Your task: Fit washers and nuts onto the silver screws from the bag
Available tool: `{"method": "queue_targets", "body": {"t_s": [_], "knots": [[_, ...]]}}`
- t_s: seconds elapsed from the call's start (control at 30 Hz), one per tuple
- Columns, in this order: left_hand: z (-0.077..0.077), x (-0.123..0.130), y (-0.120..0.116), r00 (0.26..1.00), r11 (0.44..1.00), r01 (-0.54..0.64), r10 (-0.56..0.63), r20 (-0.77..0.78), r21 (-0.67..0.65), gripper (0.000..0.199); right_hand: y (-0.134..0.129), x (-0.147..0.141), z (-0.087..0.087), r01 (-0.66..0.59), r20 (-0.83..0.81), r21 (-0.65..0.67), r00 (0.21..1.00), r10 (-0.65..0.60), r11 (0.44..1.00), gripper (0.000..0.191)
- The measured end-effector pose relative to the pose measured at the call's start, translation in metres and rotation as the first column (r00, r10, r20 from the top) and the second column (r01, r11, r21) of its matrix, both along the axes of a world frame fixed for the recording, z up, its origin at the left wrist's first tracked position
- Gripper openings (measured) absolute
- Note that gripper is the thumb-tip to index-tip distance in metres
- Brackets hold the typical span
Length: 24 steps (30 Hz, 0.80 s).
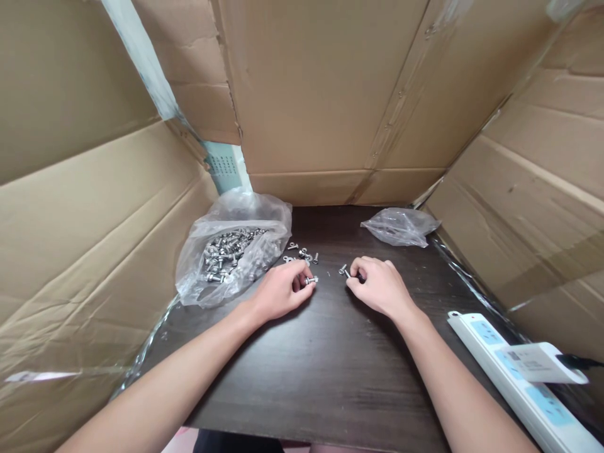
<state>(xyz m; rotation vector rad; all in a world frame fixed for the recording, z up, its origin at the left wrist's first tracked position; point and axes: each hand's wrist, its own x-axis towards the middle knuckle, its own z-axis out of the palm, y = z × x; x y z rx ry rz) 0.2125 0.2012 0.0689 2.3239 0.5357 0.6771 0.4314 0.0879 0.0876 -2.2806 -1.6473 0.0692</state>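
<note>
My left hand [287, 289] pinches a small silver bolt [310, 280] between thumb and fingers, just above the dark table [302, 365]. To the right, my right hand [377, 283] has its thumb and fingertips closed on another silver bolt [345, 272], which points up and left. Beyond my left fingers lies a small group of loose bolts and washers [304, 253]. At the left stands an open clear plastic bag [198, 251] holding a heap of silver bolts [231, 251].
A second clear plastic bag [401, 226] lies crumpled at the back right. On the right is a white power strip [514, 371] with a plug and black cable. Cardboard walls [321, 94] enclose the table at the back and both sides.
</note>
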Motion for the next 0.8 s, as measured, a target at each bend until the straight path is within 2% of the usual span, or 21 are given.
{"method": "queue_targets", "body": {"t_s": [0.33, 0.4, 0.47, 0.6, 0.7, 0.8], "knots": [[0.002, -0.001, 0.0, 1.0, 1.0, 0.008, -0.008, -0.015, -0.003, 0.011, 0.003, -0.005, -0.007, -0.032, 0.012, 0.048, 0.999, 0.032, 0.998, 0.008], [0.002, -0.001, 0.0, 1.0, 1.0, 0.011, -0.011, -0.016, -0.009, 0.011, 0.003, -0.007, -0.007, -0.05, 0.012, 0.097, 0.999, 0.049, 0.994, 0.008], [0.001, -0.001, 0.0, 1.0, 1.0, 0.013, -0.013, -0.011, -0.012, 0.011, 0.002, -0.01, -0.007, -0.07, -0.002, 0.2, 0.997, 0.072, 0.977, 0.008], [-0.001, 0.0, 0.0, 1.0, 1.0, 0.017, -0.017, 0.005, -0.018, 0.011, 0.003, -0.025, -0.011, -0.122, -0.158, 0.43, 0.965, 0.207, 0.895, 0.008], [-0.001, 0.0, 0.0, 0.999, 0.999, 0.028, -0.027, 0.019, -0.022, 0.011, 0.004, -0.036, -0.016, -0.192, -0.235, 0.438, 0.918, 0.318, 0.878, 0.011], [0.0, 0.0, 0.001, 0.999, 0.999, 0.045, -0.044, 0.027, -0.012, 0.011, 0.004, -0.043, -0.019, -0.23, -0.242, 0.419, 0.904, 0.353, 0.878, 0.011]]}}
